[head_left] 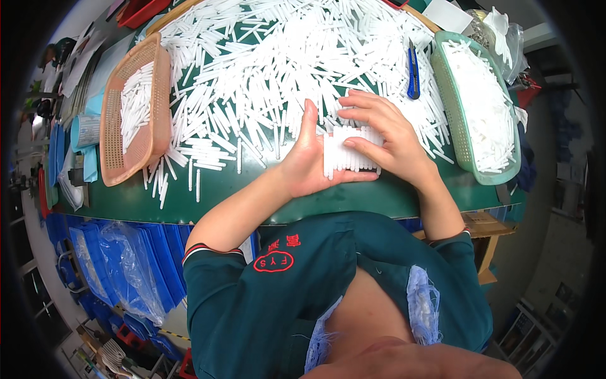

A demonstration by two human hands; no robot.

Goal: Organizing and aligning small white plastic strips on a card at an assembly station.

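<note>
A row of short white sticks (353, 156) lies side by side across the palm and fingers of my left hand (302, 164). That palm faces up, with the thumb raised away from the row. My right hand (399, 140) covers the row from the right, its thumb resting on the sticks and its other fingers reaching past their far ends. One stick at the row's left end sits lower than the others. Just beyond both hands spreads a big loose heap of the same white sticks (278, 69). Whether the sticks are hollow is too small to tell.
Left of the heap stands a pinkish-orange plastic basket (113, 155) with some white sticks; at right, a pale green basket (463, 142) is full of them. A blue utility knife (413, 74) lies on the heap. The green tabletop (252, 201) ends in front of me.
</note>
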